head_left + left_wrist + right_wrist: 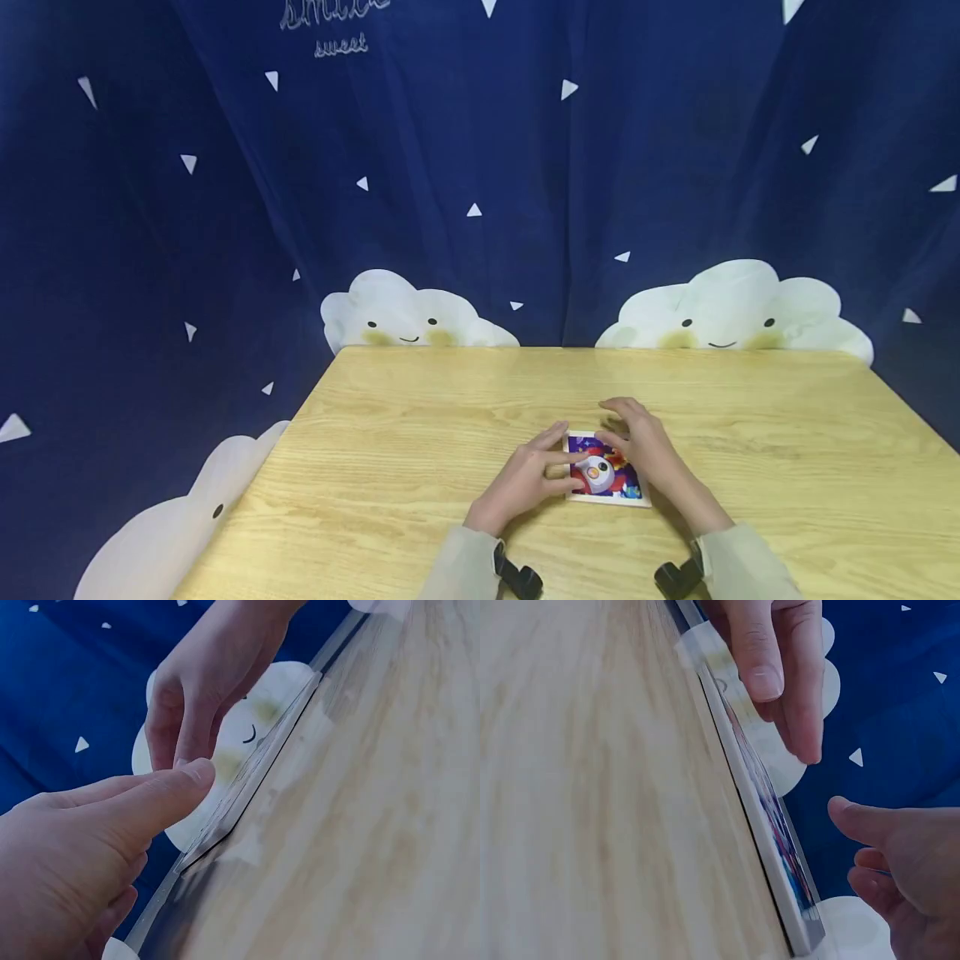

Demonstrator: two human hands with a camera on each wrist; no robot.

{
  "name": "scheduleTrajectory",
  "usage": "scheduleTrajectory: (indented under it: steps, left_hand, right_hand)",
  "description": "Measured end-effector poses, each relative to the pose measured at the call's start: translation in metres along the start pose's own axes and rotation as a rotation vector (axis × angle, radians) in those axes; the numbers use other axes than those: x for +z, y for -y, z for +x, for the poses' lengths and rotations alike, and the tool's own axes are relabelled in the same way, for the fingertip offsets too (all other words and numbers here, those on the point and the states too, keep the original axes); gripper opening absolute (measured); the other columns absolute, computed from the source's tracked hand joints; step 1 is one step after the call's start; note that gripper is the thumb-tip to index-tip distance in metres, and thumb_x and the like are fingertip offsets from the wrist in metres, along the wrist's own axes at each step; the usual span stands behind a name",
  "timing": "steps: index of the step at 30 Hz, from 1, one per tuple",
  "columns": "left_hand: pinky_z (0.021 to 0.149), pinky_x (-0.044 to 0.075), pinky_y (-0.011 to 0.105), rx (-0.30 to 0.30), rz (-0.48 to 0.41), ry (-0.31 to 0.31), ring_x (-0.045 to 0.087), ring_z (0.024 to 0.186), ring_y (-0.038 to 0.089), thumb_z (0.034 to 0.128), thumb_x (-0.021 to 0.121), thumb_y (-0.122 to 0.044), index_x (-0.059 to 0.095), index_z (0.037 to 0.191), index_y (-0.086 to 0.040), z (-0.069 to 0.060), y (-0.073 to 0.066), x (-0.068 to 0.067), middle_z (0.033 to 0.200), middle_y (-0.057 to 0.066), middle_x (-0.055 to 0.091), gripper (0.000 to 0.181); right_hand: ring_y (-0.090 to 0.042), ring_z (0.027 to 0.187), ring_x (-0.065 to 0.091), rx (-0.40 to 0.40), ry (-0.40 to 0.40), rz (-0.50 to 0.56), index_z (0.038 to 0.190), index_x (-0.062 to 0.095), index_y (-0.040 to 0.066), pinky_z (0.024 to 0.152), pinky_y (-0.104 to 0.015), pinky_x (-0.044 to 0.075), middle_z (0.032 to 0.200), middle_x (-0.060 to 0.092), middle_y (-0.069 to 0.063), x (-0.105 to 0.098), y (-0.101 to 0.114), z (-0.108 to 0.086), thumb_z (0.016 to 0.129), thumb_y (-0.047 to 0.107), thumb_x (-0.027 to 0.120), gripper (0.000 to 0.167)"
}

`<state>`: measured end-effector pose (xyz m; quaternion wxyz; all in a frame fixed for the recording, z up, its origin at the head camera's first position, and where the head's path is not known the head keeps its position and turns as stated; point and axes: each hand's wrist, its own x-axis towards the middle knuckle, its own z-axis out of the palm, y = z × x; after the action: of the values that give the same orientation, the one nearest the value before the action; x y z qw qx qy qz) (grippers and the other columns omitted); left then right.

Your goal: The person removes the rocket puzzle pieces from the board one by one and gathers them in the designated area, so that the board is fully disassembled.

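A flat square picture board (611, 487) with a white border lies on the table, showing a cartoon penguin on a purple and red ground. My left hand (523, 477) is at its left side, fingers stretched over the picture. Over the upper right part is my right hand (651, 448), its fingers loosely bent and thumb over the picture. From the left wrist, the board (259, 769) appears edge-on beneath both hands. In the right wrist view, the right hand (922, 870) stands apart from the board's thin edge (761, 825). Neither hand visibly grips anything.
The board lies on a light wood-grain table (420, 417). Behind and to the left hangs a dark blue curtain (420, 125) with white triangles and smiling clouds, meeting the table's far edge. Each wrist wears a black strap with a small camera (527, 582).
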<state>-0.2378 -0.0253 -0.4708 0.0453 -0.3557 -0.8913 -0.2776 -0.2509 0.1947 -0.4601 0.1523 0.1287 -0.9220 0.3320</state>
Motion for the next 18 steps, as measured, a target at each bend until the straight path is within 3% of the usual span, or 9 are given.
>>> scheduleTrajectory:
  steps: [9, 18]
  left_hand:
    - [0.120, 0.035, 0.042, 0.026, 0.076, 0.045, 0.035, 0.147, 0.026, 0.0875, 0.067, -0.047, 0.066, 0.125, -0.035, -0.006, 0.002, 0.002, 0.157, 0.014, 0.035, 0.040]
    - [0.119, 0.035, 0.045, 0.018, 0.079, 0.081, 0.034, 0.148, 0.025, 0.0888, 0.066, -0.049, 0.064, 0.128, -0.034, -0.007, 0.004, 0.006, 0.157, 0.012, 0.036, 0.042]
  right_hand:
    - [-0.032, 0.095, 0.071, -0.027, 0.066, 0.037, 0.115, 0.064, -0.005, 0.081, -0.039, 0.061, 0.108, 0.066, -0.017, 0.009, 0.004, 0.002, 0.084, 0.007, 0.075, 0.035]
    - [-0.017, 0.088, 0.063, -0.054, 0.134, 0.020, 0.103, 0.069, 0.000, 0.076, -0.030, 0.057, 0.097, 0.065, -0.008, 0.015, 0.005, 0.002, 0.084, 0.007, 0.075, 0.022]
